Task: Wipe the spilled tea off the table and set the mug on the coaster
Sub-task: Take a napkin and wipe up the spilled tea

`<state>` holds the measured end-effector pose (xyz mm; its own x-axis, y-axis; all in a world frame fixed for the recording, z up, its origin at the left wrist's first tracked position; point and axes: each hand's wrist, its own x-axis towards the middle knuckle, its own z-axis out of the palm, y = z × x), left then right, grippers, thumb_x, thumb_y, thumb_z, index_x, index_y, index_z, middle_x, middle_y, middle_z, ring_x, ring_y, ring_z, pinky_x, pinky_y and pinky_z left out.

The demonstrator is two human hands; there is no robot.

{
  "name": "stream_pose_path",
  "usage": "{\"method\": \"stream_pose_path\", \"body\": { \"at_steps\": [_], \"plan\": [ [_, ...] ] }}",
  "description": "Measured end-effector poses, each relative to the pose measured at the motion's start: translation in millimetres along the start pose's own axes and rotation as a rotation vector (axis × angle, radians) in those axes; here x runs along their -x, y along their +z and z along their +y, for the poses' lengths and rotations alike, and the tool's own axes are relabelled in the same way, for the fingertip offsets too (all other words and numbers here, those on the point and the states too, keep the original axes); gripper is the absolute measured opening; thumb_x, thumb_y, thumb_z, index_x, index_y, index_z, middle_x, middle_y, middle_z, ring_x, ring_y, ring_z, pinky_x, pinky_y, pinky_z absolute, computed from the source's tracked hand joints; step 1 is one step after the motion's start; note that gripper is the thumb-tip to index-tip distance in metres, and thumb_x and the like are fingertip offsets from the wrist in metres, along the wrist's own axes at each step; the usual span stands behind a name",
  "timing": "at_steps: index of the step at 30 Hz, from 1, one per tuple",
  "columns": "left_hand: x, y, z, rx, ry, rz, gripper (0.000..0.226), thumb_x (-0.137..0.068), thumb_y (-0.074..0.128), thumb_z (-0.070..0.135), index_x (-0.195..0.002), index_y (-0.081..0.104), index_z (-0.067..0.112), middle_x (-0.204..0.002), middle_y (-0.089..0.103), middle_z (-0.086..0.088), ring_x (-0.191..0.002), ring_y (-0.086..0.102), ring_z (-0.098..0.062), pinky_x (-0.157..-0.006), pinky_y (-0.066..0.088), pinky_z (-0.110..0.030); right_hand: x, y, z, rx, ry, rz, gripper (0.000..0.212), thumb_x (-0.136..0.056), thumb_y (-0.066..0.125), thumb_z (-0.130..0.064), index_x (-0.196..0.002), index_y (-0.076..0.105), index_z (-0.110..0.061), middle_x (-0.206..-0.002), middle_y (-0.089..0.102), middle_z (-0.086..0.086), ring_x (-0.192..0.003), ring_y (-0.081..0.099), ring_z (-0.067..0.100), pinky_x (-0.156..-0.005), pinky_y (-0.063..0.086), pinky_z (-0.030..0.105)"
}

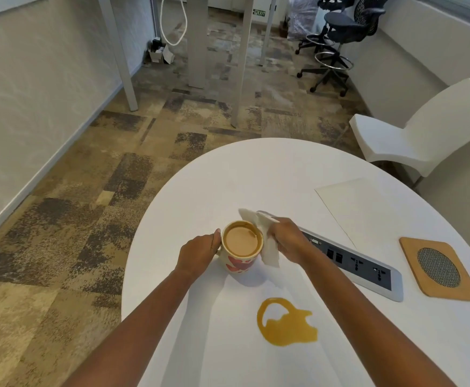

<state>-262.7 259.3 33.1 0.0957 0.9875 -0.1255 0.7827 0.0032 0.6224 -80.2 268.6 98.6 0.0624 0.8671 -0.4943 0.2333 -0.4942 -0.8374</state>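
Left hand point(197, 254) clamped on mug point(240, 251) at its 9 o'clock; mug full, mid-table point(228, 174). Right hand point(288, 238) closed on tissue point(267, 247) against mug's 3 o'clock. Tea spill point(289, 326) at 5 o'clock, unwiped. Coaster point(440, 270) far at 3 o'clock, bare.

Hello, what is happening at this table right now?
A person holds a full mug of milky tea with the left hand and wipes its side with a white tissue in the right hand. The spilled tea is not yet wiped from the white table. The coaster at the right is empty.
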Motion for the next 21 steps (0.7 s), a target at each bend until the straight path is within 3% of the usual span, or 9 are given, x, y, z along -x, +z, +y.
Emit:
{"method": "stream_pose_path", "body": {
  "at_steps": [3, 7, 10, 17, 21],
  "plan": [
    [-0.3, 4.7, -0.8, 0.049, -0.025, 0.031, 0.054, -0.101, 0.024, 0.031, -0.08, 0.064, 0.001, -0.087, 0.072, -0.016, -0.084, 0.065, -0.032, -0.078, 0.049, -0.037, -17.3, 1.7, -14.0, 0.136, -0.078, -0.133, 0.017, -0.09, 0.04, -0.003, -0.09, 0.057, 0.0, -0.092, 0.054, 0.014, -0.083, 0.047, 0.026, -0.072, 0.038, 0.034],
    [1.1, 9.7, -3.5, 0.125, -0.039, 0.055, 0.05, -0.101, 0.026, 0.03, -0.079, 0.063, 0.003, -0.087, 0.072, -0.015, -0.081, 0.066, -0.028, -0.074, 0.05, -0.032, -35.8, 13.5, -25.3, 0.148, -0.024, -0.437, 0.017, -0.094, 0.04, -0.027, -0.093, 0.055, -0.019, -0.094, 0.06, 0.004, -0.085, 0.054, 0.015, -0.074, 0.045, 0.027],
    [2.1, 11.9, -4.8, 0.184, -0.057, 0.071, 0.049, -0.1, 0.029, 0.027, -0.081, 0.063, -0.001, -0.086, 0.071, -0.019, -0.077, 0.064, -0.028, -0.068, 0.047, -0.031, -52.7, 21.8, -23.9, 0.223, -0.007, -0.543, 0.023, -0.094, 0.04, -0.036, -0.1, 0.054, -0.018, -0.104, 0.059, 0.009, -0.093, 0.055, 0.019, -0.082, 0.044, 0.033],
    [2.1, 16.0, -2.9, 0.228, -0.066, 0.121, 0.048, -0.1, 0.031, 0.026, -0.078, 0.062, -0.003, -0.083, 0.07, -0.022, -0.064, 0.052, -0.02, -0.056, 0.034, -0.021, -72.4, 24.1, -4.7, 0.107, 0.162, -0.558, 0.029, -0.09, 0.046, -0.043, -0.089, 0.055, -0.015, -0.082, 0.063, 0.003, -0.074, 0.058, 0.014, -0.069, 0.047, 0.025],
    [1.9, 17.7, -2.1, 0.322, -0.077, 0.113, 0.044, -0.1, 0.032, 0.022, -0.074, 0.06, -0.001, -0.083, 0.069, -0.021, -0.071, 0.057, -0.026, -0.063, 0.037, -0.023, -74.2, 22.0, 11.2, -0.04, 0.152, -0.506, 0.033, -0.093, 0.043, -0.039, -0.082, 0.058, -0.011, -0.078, 0.064, 0.006, -0.069, 0.059, 0.015, -0.068, 0.047, 0.026]
  ]
}}
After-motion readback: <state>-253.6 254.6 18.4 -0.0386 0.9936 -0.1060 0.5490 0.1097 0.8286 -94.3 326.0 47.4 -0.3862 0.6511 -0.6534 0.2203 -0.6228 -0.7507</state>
